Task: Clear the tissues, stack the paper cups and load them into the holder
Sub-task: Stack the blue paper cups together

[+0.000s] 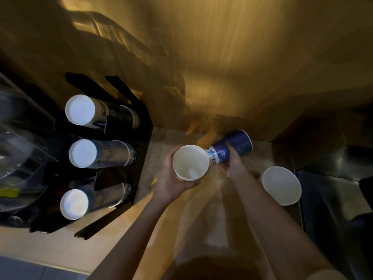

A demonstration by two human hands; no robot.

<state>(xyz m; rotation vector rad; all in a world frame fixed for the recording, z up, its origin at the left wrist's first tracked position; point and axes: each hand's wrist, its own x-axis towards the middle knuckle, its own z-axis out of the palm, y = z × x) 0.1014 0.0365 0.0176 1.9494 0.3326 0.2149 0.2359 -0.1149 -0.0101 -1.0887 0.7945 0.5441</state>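
My left hand [171, 178] grips an upright stack of paper cups [190, 163], whose white inside faces me. My right hand [232, 164] holds a blue paper cup [232, 147] tilted on its side, its base end touching the rim of the stack. Another paper cup [281, 185] stands open-side up on the counter to the right of my right arm. The black cup holder [141, 126] sits at the left with three rows of stacked cups [80, 110] lying in it, white bases toward me. No tissues are in view.
A beige counter [153, 154] runs under my hands, against a wooden wall [242, 67]. A steel sink [333, 199] lies at the right. Clear plastic items [18, 158] fill the far left beside the holder.
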